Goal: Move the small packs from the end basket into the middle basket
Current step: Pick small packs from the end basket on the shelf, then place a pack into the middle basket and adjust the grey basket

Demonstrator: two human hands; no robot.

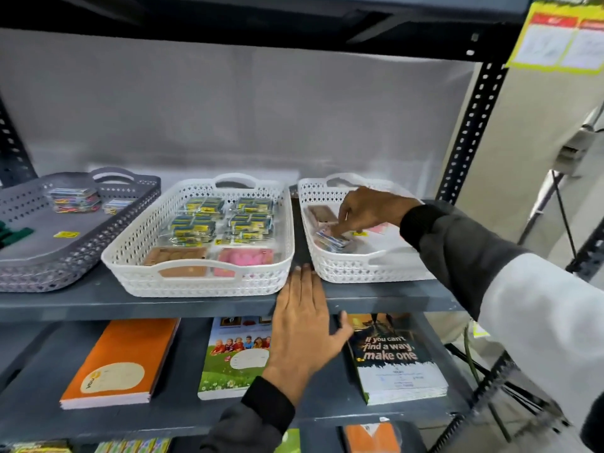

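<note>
Three baskets stand in a row on the grey shelf. The white end basket (pixel 346 268) on the right holds a few small packs (pixel 331 238) and a brown pack (pixel 322 213). My right hand (pixel 369 212) reaches down into it, fingertips closing on the blue-striped small packs. The white middle basket (pixel 196 279) holds several yellow-and-blue small packs (pixel 225 220), a brown pack and a pink pack at its front. My left hand (pixel 305 325) lies flat and open on the shelf's front edge between the two white baskets, holding nothing.
A grey basket (pixel 65 256) at the left holds a few colourful packs. On the lower shelf lie an orange notebook (pixel 121 361), a picture notebook (pixel 235 354) and a dark notebook (pixel 392 358). A black perforated upright (pixel 470 125) stands at the right.
</note>
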